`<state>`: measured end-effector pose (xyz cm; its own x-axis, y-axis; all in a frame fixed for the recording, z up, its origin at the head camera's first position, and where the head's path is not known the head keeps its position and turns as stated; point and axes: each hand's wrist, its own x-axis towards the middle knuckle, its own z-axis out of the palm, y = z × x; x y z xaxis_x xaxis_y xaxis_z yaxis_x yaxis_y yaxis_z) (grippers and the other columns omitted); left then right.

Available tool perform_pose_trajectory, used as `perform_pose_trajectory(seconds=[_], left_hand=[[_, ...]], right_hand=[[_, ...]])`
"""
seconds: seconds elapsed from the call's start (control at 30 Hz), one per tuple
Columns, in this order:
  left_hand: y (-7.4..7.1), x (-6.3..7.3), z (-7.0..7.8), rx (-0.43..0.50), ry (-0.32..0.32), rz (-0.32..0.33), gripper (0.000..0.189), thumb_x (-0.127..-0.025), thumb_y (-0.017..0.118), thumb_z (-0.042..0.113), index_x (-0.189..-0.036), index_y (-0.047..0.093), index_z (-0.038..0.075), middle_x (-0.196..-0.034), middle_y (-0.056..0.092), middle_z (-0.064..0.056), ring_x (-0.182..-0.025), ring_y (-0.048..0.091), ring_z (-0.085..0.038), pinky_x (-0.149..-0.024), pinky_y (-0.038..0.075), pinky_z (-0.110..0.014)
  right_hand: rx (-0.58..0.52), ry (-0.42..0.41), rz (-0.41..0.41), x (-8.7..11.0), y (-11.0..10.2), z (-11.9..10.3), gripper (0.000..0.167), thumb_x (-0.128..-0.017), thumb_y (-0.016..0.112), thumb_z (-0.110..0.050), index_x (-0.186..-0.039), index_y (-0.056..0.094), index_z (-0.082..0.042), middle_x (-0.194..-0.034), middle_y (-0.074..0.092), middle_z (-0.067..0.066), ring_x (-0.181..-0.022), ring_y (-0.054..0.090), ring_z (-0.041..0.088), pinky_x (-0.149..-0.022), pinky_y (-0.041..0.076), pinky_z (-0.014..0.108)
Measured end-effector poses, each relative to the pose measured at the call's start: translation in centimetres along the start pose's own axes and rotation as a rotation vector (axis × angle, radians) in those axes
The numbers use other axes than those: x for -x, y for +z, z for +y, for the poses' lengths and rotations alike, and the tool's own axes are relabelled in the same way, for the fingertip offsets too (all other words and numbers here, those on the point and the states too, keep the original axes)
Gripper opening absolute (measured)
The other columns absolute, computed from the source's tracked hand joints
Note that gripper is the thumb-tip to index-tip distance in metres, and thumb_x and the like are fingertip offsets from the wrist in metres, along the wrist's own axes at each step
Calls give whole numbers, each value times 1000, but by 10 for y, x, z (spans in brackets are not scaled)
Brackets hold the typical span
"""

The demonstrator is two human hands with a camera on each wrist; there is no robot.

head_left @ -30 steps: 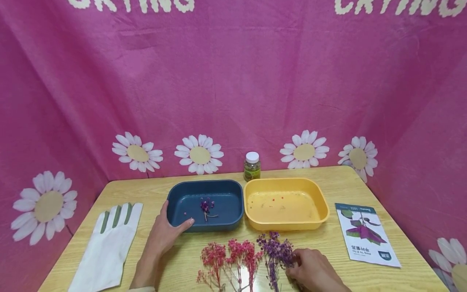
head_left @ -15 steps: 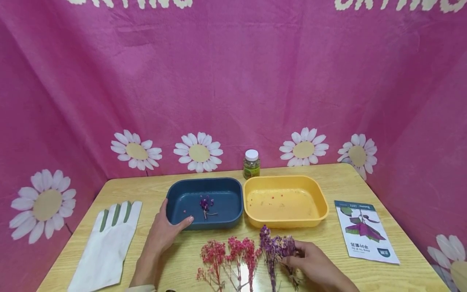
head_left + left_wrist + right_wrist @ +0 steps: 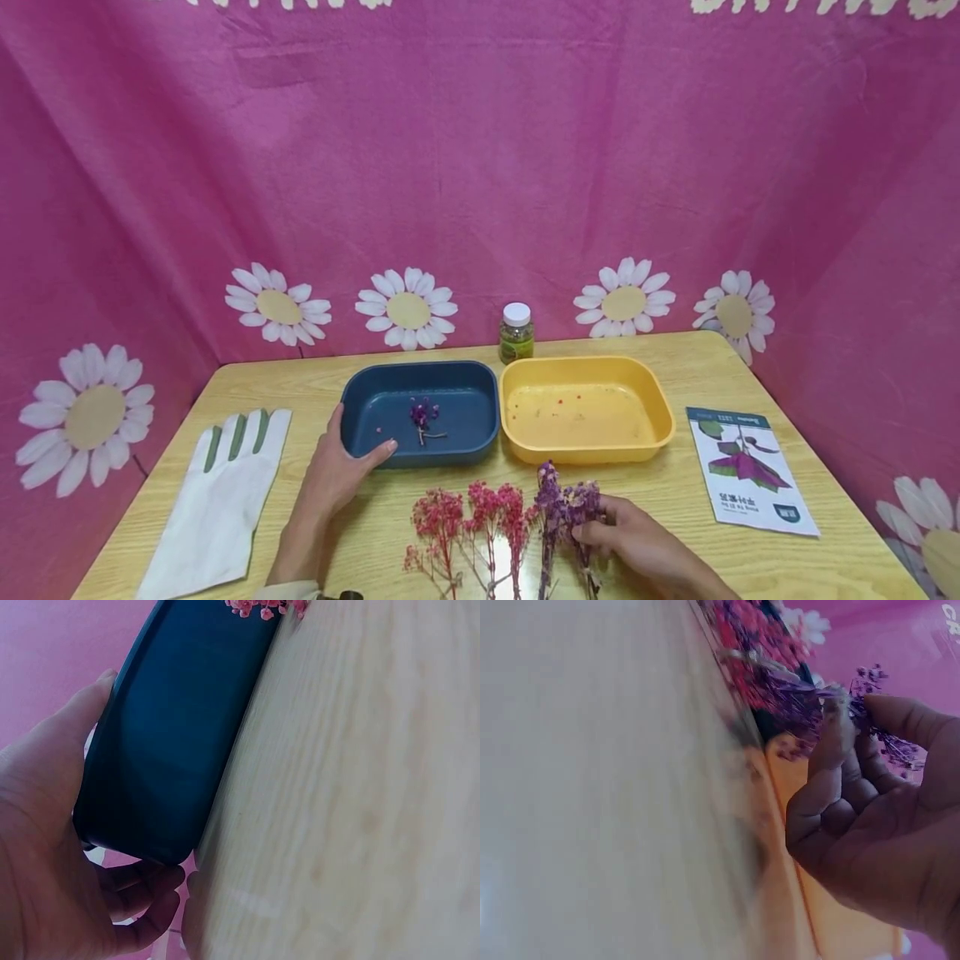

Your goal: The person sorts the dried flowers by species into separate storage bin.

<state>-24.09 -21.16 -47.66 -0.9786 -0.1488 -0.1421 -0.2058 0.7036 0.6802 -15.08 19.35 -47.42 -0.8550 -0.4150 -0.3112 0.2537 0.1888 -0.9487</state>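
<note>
Right fingers (image 3: 596,534) pinch a dry-looking purple sprig (image 3: 581,497) of tiny blooms; left fingers (image 3: 378,455) grip the blue tray (image 3: 450,458).

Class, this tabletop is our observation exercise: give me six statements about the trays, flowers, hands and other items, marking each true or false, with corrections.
1. The right hand pinches purple flowers. True.
2. A printed packet lies to the right of the yellow tray. True.
3. The left hand holds the yellow tray. False: it holds the blue tray.
4. A small purple sprig lies in the blue tray. True.
5. The jar has a green lid. False: its lid is white.
6. The glove is on a hand. False: it lies on the table, left of the blue tray.
</note>
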Motion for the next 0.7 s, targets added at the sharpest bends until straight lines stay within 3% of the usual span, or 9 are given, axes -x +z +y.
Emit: perform_pose_trajectory(seconds=[0.1,0.3,0.53,0.7], left_hand=[[0,0,0,8,-8,-3,118,-77,65,69,-157,-4,16,-160,14,-25,-145,19,-48,-110,25,-66],[1,0,0,12,-8,1,117,-77,66,67,-157,-3,15,-160,14,-24,-145,19,-47,-110,25,-66],[1,0,-1,14,-5,1,117,-78,66,66,-157,-3,15,-160,13,-24,-145,19,-47,-111,24,-66],[1,-1,-1,17,-1,2,116,-78,66,66,-157,-3,15,-160,13,-24,-145,19,-47,-111,24,-65]], right_hand=[[-73,-3,2,3,-8,-2,33,-91,62,-18,-118,59,0,-83,57,-4,-74,54,10,-71,48,26],[-219,-19,-68,7,-19,-4,43,-95,60,-17,-131,51,5,-109,64,4,-99,57,13,-88,50,28],[28,46,4,-2,-1,2,24,-91,66,-23,-96,65,0,-71,56,-3,-66,49,11,-61,44,22],[104,29,19,-3,3,5,23,-91,65,-24,-86,64,-1,-69,58,-2,-64,52,12,-58,44,23]])
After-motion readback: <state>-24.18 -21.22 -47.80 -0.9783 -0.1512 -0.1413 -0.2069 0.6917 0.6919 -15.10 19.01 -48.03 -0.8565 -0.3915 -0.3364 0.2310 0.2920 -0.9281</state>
